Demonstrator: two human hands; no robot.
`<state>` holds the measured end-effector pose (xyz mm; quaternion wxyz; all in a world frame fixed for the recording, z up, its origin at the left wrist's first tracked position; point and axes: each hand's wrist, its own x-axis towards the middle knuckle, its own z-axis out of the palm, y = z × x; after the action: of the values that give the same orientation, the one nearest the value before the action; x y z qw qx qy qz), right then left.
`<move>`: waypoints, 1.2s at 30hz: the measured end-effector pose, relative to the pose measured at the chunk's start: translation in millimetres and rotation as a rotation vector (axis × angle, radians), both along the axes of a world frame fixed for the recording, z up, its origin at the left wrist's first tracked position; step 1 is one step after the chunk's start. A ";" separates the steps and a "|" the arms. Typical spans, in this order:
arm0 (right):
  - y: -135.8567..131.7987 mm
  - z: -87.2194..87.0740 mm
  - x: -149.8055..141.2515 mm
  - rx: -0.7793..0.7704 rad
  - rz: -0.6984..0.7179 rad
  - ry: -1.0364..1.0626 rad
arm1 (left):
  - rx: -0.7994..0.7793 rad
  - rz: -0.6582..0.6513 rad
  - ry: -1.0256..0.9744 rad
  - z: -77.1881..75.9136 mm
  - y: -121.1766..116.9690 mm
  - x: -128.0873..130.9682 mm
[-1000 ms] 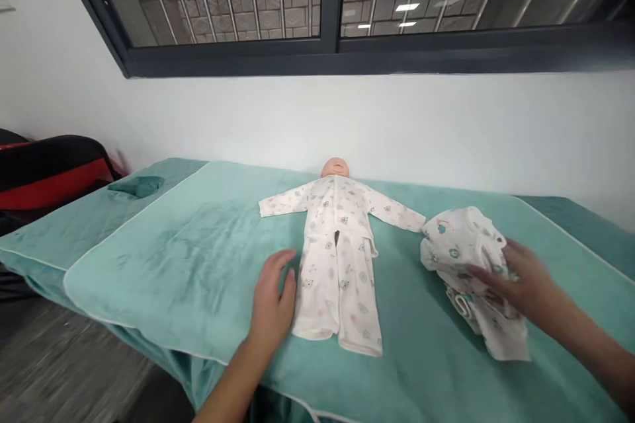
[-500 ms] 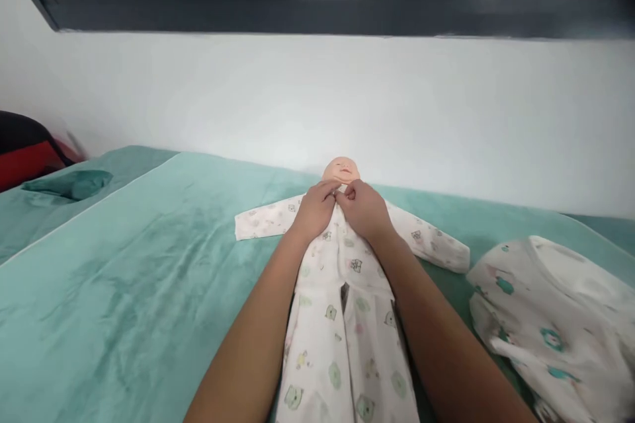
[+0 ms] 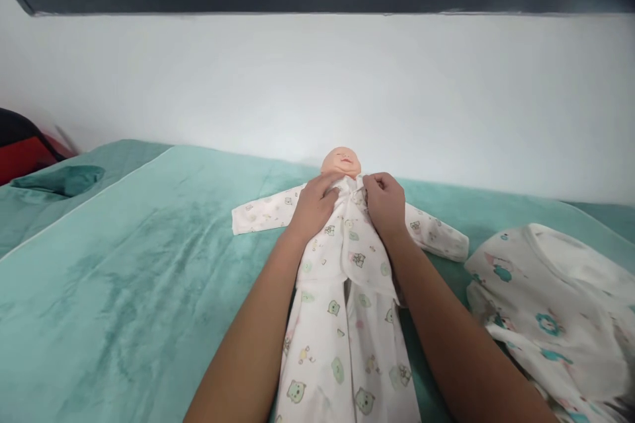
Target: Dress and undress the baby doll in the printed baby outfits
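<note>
White printed baby sleepsuit (image 3: 347,291) on the doll (image 3: 340,162) lies flat on the teal blanket (image 3: 129,277). Left hand (image 3: 313,206) and right hand (image 3: 384,201) pinch its collar just below the doll's head.

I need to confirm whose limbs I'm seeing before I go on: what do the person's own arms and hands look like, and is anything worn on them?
Both forearms are bare as far as the picture shows, with no sleeves in view. The left hand and the right hand wear no gloves. No rings, watch, bracelets or markings are visible on the hands or wrists.
</note>
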<state>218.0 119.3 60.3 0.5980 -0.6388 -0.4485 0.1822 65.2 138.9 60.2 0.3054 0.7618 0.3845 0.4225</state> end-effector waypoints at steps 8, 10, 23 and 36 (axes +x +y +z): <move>-59.4 -1.3 -19.6 0.036 0.042 -0.041 | 0.040 0.010 0.040 -8.9 -43.6 -15.4; -65.6 0.1 -22.6 0.010 0.103 -0.133 | 0.068 0.004 0.053 -10.5 -45.0 -17.1; -53.9 4.2 -12.5 -0.106 0.176 -0.134 | 0.044 0.012 0.090 -5.3 -41.8 -15.2; -44.3 0.3 -4.8 -0.077 0.189 -0.029 | 0.055 -0.025 0.158 -2.1 -41.1 -12.7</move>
<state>213.2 75.0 60.6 0.5464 -0.6187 -0.5081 0.2459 52.5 97.8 58.1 0.2584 0.8057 0.3859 0.3677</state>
